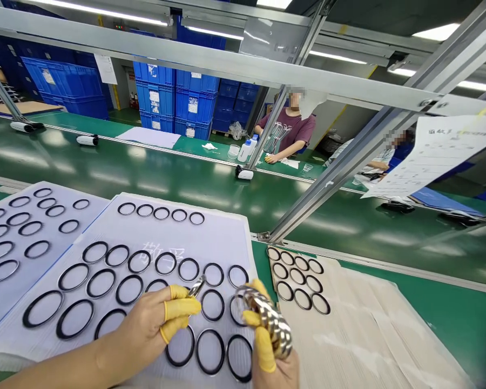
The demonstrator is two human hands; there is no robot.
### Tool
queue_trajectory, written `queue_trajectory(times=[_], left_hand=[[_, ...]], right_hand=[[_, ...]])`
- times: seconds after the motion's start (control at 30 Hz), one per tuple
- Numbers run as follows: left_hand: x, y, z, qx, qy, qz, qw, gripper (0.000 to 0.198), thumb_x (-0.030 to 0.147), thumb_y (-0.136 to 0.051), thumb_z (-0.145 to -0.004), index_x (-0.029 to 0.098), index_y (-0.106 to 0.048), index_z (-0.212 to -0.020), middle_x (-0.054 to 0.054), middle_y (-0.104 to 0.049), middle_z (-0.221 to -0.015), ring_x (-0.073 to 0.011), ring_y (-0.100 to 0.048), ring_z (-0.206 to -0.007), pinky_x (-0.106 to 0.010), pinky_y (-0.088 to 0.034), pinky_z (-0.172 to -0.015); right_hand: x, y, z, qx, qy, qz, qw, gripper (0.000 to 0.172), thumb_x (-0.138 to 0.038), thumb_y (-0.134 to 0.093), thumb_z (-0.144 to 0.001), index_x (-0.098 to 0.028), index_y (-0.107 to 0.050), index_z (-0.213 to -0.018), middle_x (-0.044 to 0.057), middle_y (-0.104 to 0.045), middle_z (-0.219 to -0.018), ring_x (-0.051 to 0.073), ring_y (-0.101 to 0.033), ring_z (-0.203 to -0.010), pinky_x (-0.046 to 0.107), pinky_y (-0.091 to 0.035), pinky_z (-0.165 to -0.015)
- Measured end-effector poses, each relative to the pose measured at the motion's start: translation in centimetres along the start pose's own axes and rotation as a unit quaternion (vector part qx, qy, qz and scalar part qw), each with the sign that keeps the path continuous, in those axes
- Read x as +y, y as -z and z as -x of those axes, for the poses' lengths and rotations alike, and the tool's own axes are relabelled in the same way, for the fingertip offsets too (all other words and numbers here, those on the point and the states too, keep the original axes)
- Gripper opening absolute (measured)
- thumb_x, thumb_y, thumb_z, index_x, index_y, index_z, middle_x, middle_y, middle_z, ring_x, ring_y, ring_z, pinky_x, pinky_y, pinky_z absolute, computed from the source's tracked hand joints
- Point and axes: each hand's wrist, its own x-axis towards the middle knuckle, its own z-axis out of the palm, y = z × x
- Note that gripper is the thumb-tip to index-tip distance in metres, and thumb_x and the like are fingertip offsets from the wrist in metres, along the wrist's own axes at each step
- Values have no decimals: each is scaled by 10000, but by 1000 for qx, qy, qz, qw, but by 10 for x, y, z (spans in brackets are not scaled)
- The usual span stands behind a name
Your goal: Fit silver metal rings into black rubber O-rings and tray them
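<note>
Yellow finger cots cover the fingertips of both my hands. My left hand (pixel 157 319) pinches one shiny metal ring (pixel 196 286), seen nearly edge-on above the white sheet (pixel 105 219). Just to its right, my right hand (pixel 273 362) is closed around a stack of shiny metal rings (pixel 269 316), several together and tilted. Beneath and around my hands, black-and-silver rings (pixel 210 351) lie flat in rows on the sheet. My left hand and forearm hide some of them.
More rings (pixel 36 248) lie on another sheet at left, and a small group (pixel 303 270) on beige paper (pixel 360 324) at right. A metal frame post (pixel 332 167) slants up beyond. Across the green conveyor (pixel 154 173), a person (pixel 289 129) works near white bottles (pixel 245 150).
</note>
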Motion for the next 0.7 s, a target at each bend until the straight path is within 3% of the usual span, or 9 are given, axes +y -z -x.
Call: queue_trajectory(times=[0.07,0.13,0.23,0.3,0.4,0.53,0.6,0.63,0.7], left_hand=[[0,1,3,5,21,24,999,442,19,-471,-898,336,-601,-1178,0,-599,-916,-86,-602,-714,-165,-529,-644],[-1,0,7,1,40,53,998,443,21,-459,-895,345,-615,-1154,8,-599,-904,-84,-578,-693,-170,-518,-635],[-5,-2,13,-8,77,92,993,415,51,-438,-909,339,-637,-1131,10,-594,-847,-93,-555,-676,-187,-507,-638],[-6,-3,17,-19,103,119,987,375,96,-423,-938,335,-644,-1125,13,-584,-801,-100,-553,-678,-201,-503,-656],[-7,-3,22,-39,155,169,973,311,202,-412,-985,350,-635,-1144,18,-586,-818,-98,-557,-672,-225,-500,-684],[-5,-3,24,-4,265,295,918,284,387,-495,-968,345,-575,-1238,25,-602,-878,-75,-557,-597,-259,-489,-707],[-4,-4,21,-2,293,368,882,347,457,-548,-932,306,-561,-1244,28,-603,-855,-57,-540,-538,-262,-475,-695],[-3,-5,18,-9,296,395,870,368,482,-568,-915,285,-565,-1226,29,-603,-842,-46,-525,-513,-251,-462,-668],[-1,-7,12,-27,292,422,858,385,516,-593,-890,253,-578,-1170,28,-600,-819,-30,-496,-481,-216,-421,-600]], right_hand=[[9,21,-28,59,30,130,989,424,-478,-620,-867,-193,-666,-1178,118,-609,-1355,307,-548,-1250,454,-481,-1005],[24,38,-57,65,107,293,948,496,-556,-501,-884,-170,-698,-1126,143,-522,-1439,336,-514,-1269,522,-413,-1042],[54,52,-90,60,110,345,930,636,-690,-462,-774,-133,-769,-802,253,-551,-1376,463,-532,-1199,634,-369,-993],[72,55,-100,46,89,358,929,618,-699,-490,-718,-141,-752,-669,297,-586,-1315,505,-586,-1097,673,-373,-943],[83,60,-103,45,47,354,933,615,-690,-504,-681,-134,-765,-705,302,-580,-1322,490,-636,-1022,646,-419,-920],[53,69,-93,72,-14,316,946,692,-671,-461,-774,-92,-732,-1038,231,-641,-1276,414,-639,-1096,508,-540,-866],[29,65,-80,45,-24,288,956,594,-605,-480,-854,-139,-696,-1153,142,-705,-1213,354,-656,-1101,430,-573,-850],[18,60,-71,22,-22,268,963,536,-572,-487,-889,-174,-680,-1191,106,-701,-1238,332,-646,-1135,411,-568,-881],[6,44,-52,-95,9,166,981,413,-501,-551,-899,-221,-706,-1159,77,-716,-1223,332,-659,-1123,412,-582,-871]])
